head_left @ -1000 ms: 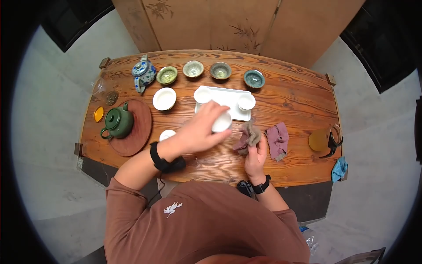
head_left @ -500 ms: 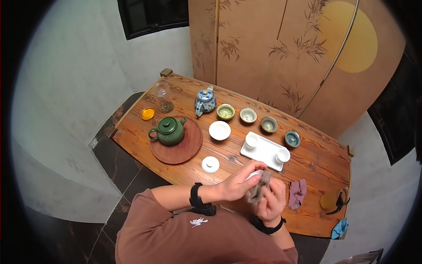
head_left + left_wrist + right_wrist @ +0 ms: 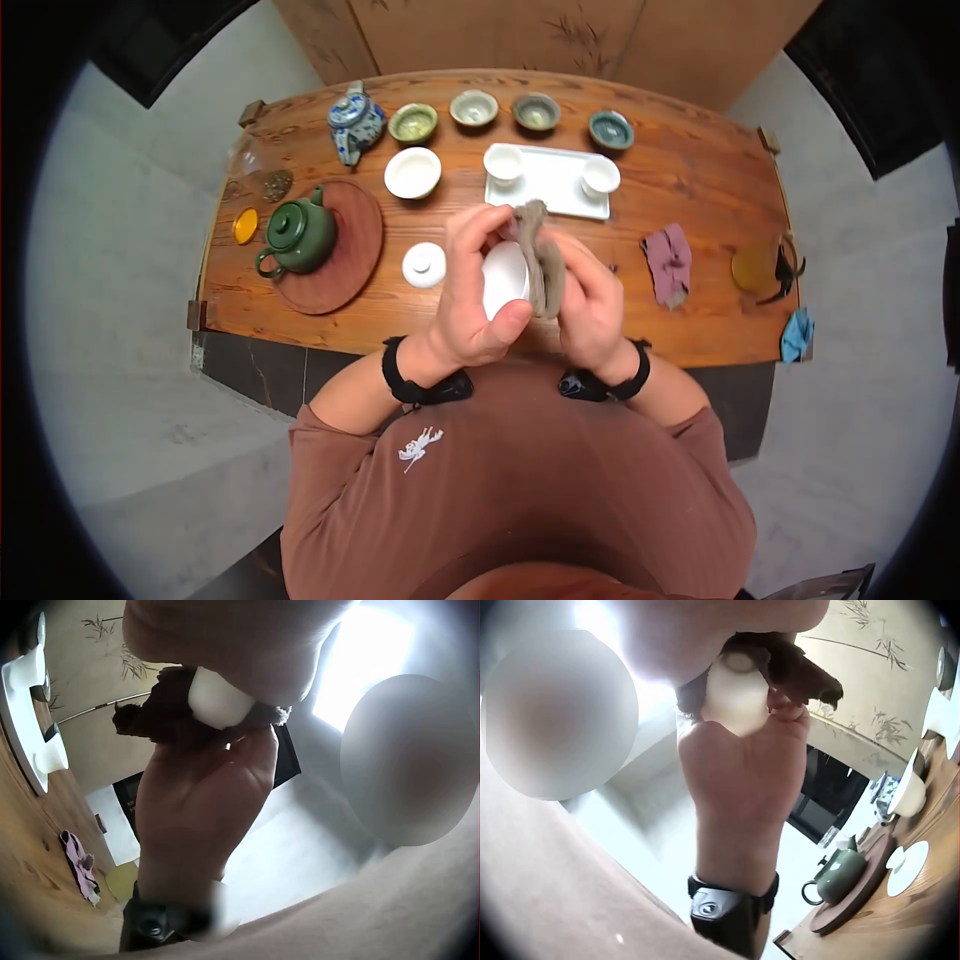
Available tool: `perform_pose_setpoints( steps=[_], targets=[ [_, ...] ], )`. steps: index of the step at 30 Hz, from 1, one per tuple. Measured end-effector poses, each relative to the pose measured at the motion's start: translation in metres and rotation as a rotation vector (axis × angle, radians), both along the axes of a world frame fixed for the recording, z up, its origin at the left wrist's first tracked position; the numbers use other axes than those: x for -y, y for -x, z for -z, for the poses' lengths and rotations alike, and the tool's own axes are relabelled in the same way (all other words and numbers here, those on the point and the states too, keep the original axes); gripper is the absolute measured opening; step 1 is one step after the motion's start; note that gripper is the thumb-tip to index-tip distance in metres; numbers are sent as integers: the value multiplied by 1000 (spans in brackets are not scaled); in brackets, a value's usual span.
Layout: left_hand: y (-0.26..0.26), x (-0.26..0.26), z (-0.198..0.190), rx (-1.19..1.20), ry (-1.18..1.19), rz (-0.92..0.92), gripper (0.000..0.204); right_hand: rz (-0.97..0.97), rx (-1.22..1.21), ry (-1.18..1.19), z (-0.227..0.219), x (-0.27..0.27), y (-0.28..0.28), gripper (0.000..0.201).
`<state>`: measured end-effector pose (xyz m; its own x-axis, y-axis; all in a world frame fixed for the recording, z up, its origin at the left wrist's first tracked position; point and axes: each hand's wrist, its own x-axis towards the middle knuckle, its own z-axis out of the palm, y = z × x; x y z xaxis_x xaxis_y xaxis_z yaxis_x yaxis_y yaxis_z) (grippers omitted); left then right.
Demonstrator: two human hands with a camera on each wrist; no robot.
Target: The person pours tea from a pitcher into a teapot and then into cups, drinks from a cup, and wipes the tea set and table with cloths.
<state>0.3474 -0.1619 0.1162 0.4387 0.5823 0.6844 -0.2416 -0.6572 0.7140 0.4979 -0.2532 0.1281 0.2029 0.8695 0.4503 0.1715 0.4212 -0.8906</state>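
Observation:
In the head view my left hand (image 3: 462, 290) grips a small white cup (image 3: 505, 282), tilted with its open mouth partly showing. From the other side my right hand (image 3: 592, 305) holds a crumpled grey-brown cloth (image 3: 546, 270) against the cup's rim. Both hands are raised in front of the chest, close together. The left wrist view shows the white cup (image 3: 217, 699) from below, with the dark-looking cloth (image 3: 169, 705) bunched beside it. The same cup (image 3: 737, 697) appears between palm and cloth in the right wrist view. Some fingertips are hidden behind the cloth.
Beyond the hands is a white tray (image 3: 550, 190) with two white cups. A white lid (image 3: 424, 265) and white bowl (image 3: 413, 173) lie left of it. Further left, a green teapot (image 3: 300, 235) stands on a round board (image 3: 360, 235). A pink cloth (image 3: 668, 264) lies right.
My left hand has brought the white cup from near the tray back toward the chest. The cloth in my right hand, apart from the cup earlier, now meets it. The head view swung and returned.

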Motion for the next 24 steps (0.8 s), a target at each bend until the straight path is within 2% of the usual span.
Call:
perform_pose_setpoints(
  steps=[3, 5, 7, 9, 10, 13, 17, 19, 22, 24],
  targets=[
    [-4, -4, 7, 9, -176, -132, 76, -150, -350, 147, 4, -6, 9, 36],
    [-3, -15, 6, -48, -331, -185, 69, -330, -534, 331, 6, -8, -1, 37],
    [-1, -19, 2, -168, -431, -152, 61, -544, -805, 469, 7, -11, -11, 37],
    [2, -23, 4, -249, -490, -74, 58, -439, -883, 558, 10, -18, -6, 36],
    [-1, -23, 3, -219, -459, -92, 56, -386, -921, 602, 13, -22, -5, 35],
    [-2, -25, 10, -216, -337, -13, 54, -390, -981, 684, 25, -26, -13, 35],
    [-1, -29, 12, -209, -420, 18, 55, -587, -1056, 711, 34, -27, -21, 36],
    [1, -34, 14, -219, -525, 43, 56, -591, -1064, 727, 34, -27, -24, 37],
    [2, -35, 21, -148, -440, 77, 58, -662, -1238, 716, 34, -27, -21, 39],
    [-3, -31, 36, -18, -238, 85, 59, -793, -1254, 583, 45, -28, -20, 40]
  ],
)
